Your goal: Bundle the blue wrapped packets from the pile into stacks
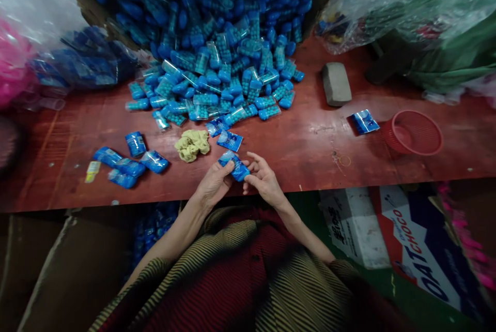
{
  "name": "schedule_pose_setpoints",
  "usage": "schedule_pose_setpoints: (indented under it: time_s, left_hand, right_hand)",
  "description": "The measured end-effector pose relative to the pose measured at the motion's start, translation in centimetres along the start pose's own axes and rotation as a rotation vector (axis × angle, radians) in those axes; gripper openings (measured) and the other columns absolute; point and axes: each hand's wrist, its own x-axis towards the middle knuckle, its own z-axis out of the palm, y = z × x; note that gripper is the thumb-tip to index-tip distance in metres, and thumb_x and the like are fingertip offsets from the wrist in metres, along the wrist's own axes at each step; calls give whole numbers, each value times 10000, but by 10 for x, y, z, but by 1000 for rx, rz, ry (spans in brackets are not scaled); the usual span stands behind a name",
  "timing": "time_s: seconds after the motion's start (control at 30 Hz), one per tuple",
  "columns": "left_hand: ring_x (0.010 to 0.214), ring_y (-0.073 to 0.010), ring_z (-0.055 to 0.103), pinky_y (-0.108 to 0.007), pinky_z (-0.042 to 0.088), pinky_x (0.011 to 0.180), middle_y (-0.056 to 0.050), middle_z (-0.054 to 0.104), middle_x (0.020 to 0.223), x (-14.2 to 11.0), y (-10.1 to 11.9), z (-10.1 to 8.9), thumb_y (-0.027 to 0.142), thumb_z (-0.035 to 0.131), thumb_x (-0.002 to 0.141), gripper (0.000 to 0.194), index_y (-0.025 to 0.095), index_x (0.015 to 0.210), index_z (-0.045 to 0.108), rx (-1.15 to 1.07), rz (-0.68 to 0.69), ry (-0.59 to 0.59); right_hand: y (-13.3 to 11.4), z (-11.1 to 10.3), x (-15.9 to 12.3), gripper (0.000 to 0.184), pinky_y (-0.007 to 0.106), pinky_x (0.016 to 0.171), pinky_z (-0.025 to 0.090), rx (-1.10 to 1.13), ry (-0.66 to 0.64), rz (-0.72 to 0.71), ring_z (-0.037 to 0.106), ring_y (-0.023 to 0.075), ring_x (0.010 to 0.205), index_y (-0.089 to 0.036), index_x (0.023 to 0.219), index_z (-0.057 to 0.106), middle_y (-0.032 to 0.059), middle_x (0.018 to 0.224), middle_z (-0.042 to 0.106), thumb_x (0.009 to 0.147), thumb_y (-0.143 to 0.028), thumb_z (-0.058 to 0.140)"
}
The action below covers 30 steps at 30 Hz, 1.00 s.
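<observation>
Both my hands hold one blue printed packet (pixel 235 166) just above the table's front edge. My left hand (pixel 217 181) is closed on its left part, the thumb lying over the top. My right hand (pixel 265 179) pinches its right end between thumb and fingers. Just beyond lie a flat blue packet (pixel 230 140) and another one (pixel 217 126) partly behind it. A crumpled pale yellow cloth or lump (pixel 192 145) lies to their left. Behind them spreads a big heap of clear capsule-shaped tubes (pixel 228 78) with blue caps and blue beads.
Several filled blue packs (pixel 132 166) and a small yellow-labelled bottle (pixel 92 171) lie at left. To the right are a grey block (pixel 336 84), a packet stack (pixel 365 122) and a red plastic basket (pixel 431 138). Plastic bags (pixel 434 6) stand behind; printed cartons (pixel 418 249) sit below the red table (pixel 302 166).
</observation>
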Motion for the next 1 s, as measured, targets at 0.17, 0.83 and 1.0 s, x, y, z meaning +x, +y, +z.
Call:
schedule_pose_setpoints:
  time_s: [0.17, 0.83, 1.0]
  left_hand:
    - [742, -194, 653, -305, 518, 655, -68, 709, 841, -6, -1, 0, 271, 780, 635, 342, 156, 922, 635, -31, -2, -76]
    - [637, -141, 591, -268, 503, 547, -33, 670, 821, -11, -9, 9, 269, 753, 668, 284, 168, 903, 627, -96, 8, -27]
    - [561, -118, 566, -249, 495, 528, -14, 629, 683, -8, -9, 12, 310, 713, 714, 207, 143, 769, 604, -78, 37, 11]
  right_hand:
    - [-3, -6, 0, 665, 262, 477, 563, 148, -111, 67, 596, 77, 524, -325, 1271, 369, -41, 904, 570, 698, -260, 700]
    - [5, -12, 3, 506, 199, 445, 503, -24, -119, 45, 606, 94, 456, -231, 1244, 476, -49, 641, 595, 814, -474, 583]
    - [4, -7, 2, 500, 202, 438, 513, -10, -82, 70, 617, 100, 465, -227, 1238, 477, -47, 634, 594, 826, -498, 556]
